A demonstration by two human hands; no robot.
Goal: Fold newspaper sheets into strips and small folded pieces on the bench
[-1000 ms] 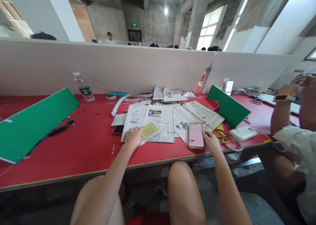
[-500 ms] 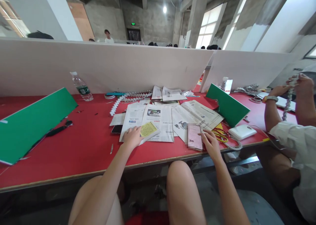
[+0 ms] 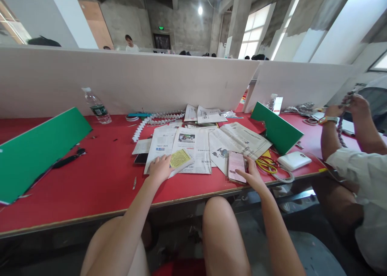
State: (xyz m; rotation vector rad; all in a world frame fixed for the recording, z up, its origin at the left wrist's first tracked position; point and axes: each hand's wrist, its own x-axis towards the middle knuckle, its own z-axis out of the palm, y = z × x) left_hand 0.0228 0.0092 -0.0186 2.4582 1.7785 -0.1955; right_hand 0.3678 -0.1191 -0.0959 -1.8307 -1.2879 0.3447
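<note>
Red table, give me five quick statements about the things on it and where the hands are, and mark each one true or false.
1. The left hand touches the yellow paper. True.
2. The right hand is on the bottle. False: it is at the phone, thumb over the screen.
3. The left board is blue. False: it is green.
4. The phone lies to the right of the yellow paper. True.
5. The white box sits on top of the phone. False: it lies on the table, to the right of the phone.
</note>
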